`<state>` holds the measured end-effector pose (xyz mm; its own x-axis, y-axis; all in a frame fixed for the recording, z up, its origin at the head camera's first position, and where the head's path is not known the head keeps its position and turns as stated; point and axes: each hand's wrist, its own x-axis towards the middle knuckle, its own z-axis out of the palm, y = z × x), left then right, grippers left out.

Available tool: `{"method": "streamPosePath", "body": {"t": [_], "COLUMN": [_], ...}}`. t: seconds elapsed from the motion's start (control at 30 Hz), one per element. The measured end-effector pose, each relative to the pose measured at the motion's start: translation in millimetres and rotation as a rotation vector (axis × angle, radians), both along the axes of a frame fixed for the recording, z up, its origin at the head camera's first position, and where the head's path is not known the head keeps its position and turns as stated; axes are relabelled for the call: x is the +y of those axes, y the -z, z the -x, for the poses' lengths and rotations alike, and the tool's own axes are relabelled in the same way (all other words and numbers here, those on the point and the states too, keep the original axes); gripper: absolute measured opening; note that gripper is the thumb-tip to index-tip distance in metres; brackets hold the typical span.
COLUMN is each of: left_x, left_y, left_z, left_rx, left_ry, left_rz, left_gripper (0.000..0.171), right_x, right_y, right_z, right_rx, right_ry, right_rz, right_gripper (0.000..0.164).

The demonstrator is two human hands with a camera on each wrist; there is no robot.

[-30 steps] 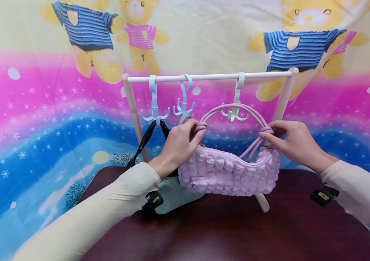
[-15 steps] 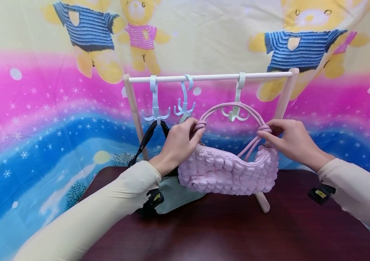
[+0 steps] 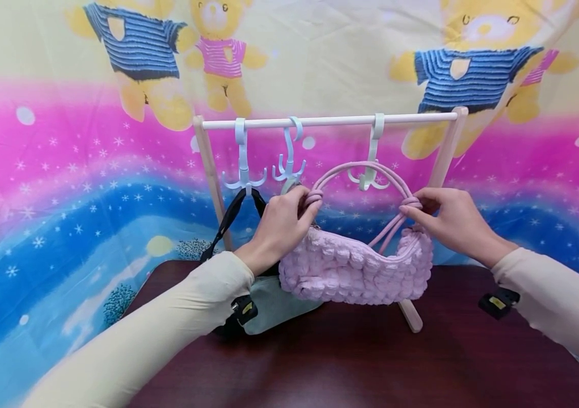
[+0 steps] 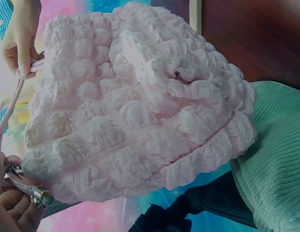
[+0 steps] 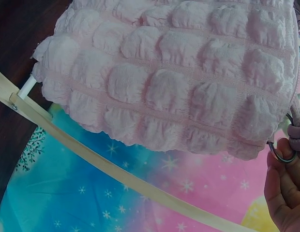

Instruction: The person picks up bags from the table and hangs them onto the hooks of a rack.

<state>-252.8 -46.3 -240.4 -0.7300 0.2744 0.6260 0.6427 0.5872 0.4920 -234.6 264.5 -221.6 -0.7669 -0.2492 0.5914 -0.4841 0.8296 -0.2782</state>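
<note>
A puffy pink handbag hangs in the air between both hands, in front of a wooden rack. My left hand pinches the knot at the left end of its corded strap. At the other end, my right hand pinches the matching knot. The strap arches up in front of a pale green hook on the rack's bar; whether they touch I cannot tell. In the left wrist view, a metal zip end shows by the left fingers. A metal ring lies against the right fingers in the right wrist view.
The rack's white bar also carries two pale blue hooks. A black strap hangs from the left one. Behind the left forearm sits a green corduroy bag on the dark table. A printed cloth covers the background.
My right hand has moved slightly left, bringing its strap knot and the bag's right end inward. The left hand stays almost in place.
</note>
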Motion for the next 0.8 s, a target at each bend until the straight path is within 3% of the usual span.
{"method": "streamPosePath", "body": {"t": [0.27, 0.8], "left_x": [0.6, 0.0], "left_y": [0.0, 4.1], "left_z": [-0.5, 0.1], "left_rx": [-0.012, -0.054], "left_ry": [-0.034, -0.028], "left_rz": [0.007, 0.021], "left_gripper": [0.026, 0.029], "right_x": [-1.7, -3.5], "right_y": [3.8, 7.7], "right_z": [2.2, 2.5], "right_rx": [-0.023, -0.034], "right_ry": [-0.008, -0.004], "right_rz": [0.016, 0.006], "right_gripper": [0.020, 0.020]}}
